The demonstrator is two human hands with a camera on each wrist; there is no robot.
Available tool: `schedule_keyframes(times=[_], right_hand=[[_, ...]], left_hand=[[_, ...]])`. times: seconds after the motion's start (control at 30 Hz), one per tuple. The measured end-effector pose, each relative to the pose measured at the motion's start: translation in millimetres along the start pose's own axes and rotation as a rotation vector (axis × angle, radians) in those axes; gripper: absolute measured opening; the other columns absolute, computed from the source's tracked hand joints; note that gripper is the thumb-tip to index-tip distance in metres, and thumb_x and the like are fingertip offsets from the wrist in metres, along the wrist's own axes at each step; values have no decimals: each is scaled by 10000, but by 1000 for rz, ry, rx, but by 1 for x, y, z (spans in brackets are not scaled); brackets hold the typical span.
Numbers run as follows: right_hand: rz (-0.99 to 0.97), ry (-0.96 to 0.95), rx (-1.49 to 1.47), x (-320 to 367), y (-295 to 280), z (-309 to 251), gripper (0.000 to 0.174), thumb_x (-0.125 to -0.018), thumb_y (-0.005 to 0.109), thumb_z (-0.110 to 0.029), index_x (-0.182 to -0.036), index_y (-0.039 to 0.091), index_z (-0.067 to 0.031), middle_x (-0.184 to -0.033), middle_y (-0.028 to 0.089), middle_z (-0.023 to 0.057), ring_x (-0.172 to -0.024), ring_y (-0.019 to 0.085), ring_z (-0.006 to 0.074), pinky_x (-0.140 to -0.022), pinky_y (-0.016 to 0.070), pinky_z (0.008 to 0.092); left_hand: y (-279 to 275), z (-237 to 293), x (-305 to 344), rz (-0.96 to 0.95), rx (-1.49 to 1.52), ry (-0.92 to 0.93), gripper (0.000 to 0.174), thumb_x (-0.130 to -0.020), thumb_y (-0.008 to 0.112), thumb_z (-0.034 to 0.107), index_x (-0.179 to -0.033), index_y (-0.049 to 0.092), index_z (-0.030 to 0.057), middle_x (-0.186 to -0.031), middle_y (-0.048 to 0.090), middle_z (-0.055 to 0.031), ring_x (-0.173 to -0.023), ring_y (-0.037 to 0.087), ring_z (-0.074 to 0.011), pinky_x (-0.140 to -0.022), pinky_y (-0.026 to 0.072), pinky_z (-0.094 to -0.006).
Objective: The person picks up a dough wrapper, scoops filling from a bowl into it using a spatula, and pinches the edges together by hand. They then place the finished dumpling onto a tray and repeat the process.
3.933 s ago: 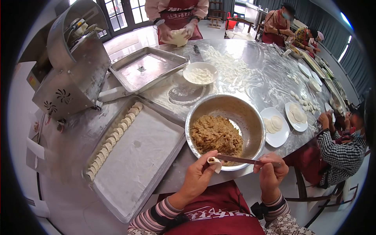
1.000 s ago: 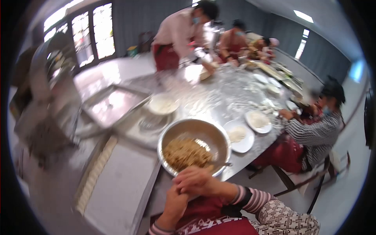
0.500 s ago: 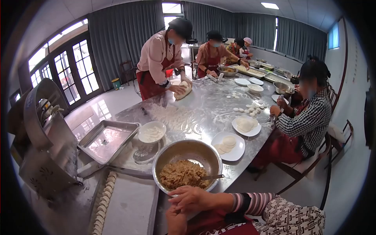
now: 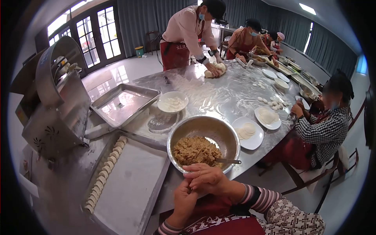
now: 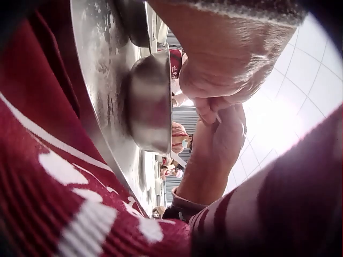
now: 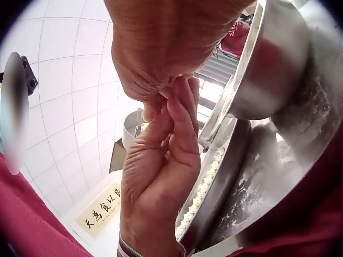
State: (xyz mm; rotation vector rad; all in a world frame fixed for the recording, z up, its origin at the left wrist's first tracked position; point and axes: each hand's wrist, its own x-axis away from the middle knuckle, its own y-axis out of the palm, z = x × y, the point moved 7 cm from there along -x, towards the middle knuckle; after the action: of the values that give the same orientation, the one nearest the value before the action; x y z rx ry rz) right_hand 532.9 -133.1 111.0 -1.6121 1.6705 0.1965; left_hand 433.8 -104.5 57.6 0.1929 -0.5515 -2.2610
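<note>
Over the near rim of the steel bowl [image 4: 231,141], my left hand [image 4: 185,200] and right hand [image 4: 209,180] meet, fingers bent together. Only a small pale edge of dough [image 5: 218,116] shows between them in the left wrist view, and a pale bit [image 6: 167,92] in the right wrist view; both hands pinch this dumpling, mostly hidden by the fingers. Brown filling [image 4: 196,150] lies in the bowl, with a flat metal spatula [image 4: 229,161] resting in it, handle over the right rim. Left of the bowl, a row of dumplings [image 4: 102,175] lines the left side of a tray [image 4: 131,184].
Plates of round wrappers [image 4: 250,145] stand right of the bowl. Behind are a bowl of flour [image 4: 172,102] and a metal tray [image 4: 124,102]. A machine [image 4: 58,102] stands at left. Across the table a person [image 4: 188,33] presses dough; another [image 4: 325,121] sits at right.
The spatula has left my right hand and lies in the bowl. My right hand has come over to my left, closing round the dumpling. The head view has swung about; the person across now presses dough on the table.
</note>
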Motion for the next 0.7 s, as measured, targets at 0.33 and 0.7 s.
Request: schedule_keyframes(times=[0.33,0.7], right_hand=[[13,153,-139,-4,1,-1,465,-674,766,-62,-1124,653,-39,-1204,615,143,-1253,470,346,-1014,397,420],[-28,64,-9,-19,-9,-24,469,-710,766,-119,-1151,635,-28,-1227,594,170,-1220,497,353,-999,405,430]], left_hand=[[-13,2,-2,-12,-56,141,347,-856,496,-104,-1193,507,-22,-1114,591,-97,-1053,571,-146,-892,469,-258],[-16,1,-6,1,-188,185,312,-890,537,-34,-1203,541,-36,-1032,641,-93,-953,597,-115,-813,488,-242]])
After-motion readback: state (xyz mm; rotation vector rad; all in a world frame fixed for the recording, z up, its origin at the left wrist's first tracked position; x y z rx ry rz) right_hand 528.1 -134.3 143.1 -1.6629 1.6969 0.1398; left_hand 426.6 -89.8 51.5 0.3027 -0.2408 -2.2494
